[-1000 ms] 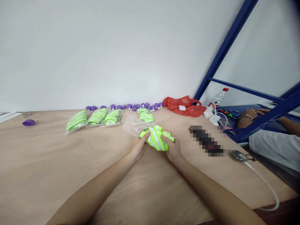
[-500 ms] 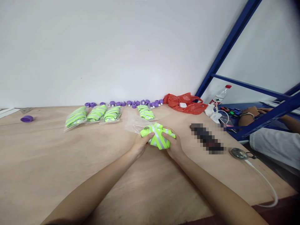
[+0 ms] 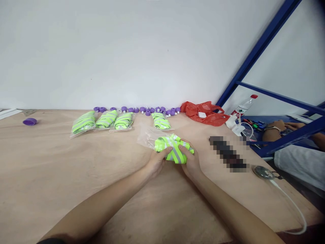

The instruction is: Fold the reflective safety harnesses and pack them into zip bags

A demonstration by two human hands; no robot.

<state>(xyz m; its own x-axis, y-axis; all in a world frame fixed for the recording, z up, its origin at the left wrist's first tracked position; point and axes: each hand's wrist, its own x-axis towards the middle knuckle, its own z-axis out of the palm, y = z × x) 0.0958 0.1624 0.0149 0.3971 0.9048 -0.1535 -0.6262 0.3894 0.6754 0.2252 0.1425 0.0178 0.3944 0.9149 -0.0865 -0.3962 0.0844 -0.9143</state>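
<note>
A folded bundle of yellow-green straps with silver stripes (image 3: 177, 154) is gripped between both hands over the wooden table (image 3: 50, 169). My left hand (image 3: 158, 161) has its thumb on the bundle's near left side. My right hand (image 3: 191, 161) holds its right side, thumb on top and fingers behind. A clear plastic bag (image 3: 146, 136) covers the bundle's left part and spreads out to the left. Behind, one bagged strap bundle (image 3: 161, 122) lies near the wall, and three more (image 3: 83, 122) lie side by side at the left.
Purple caps (image 3: 148, 112) line the wall, with another purple piece (image 3: 29, 121) far left. At the right are a red bag (image 3: 203, 112), a bottle (image 3: 245, 105), a blurred dark object (image 3: 228, 154), a cabled round device (image 3: 264, 172), a blue frame (image 3: 259, 49) and another person's hands (image 3: 279, 127).
More of the strap bundle's left part now sits inside the clear bag. Both hands still hold the bundle, and the view has shifted slightly.
</note>
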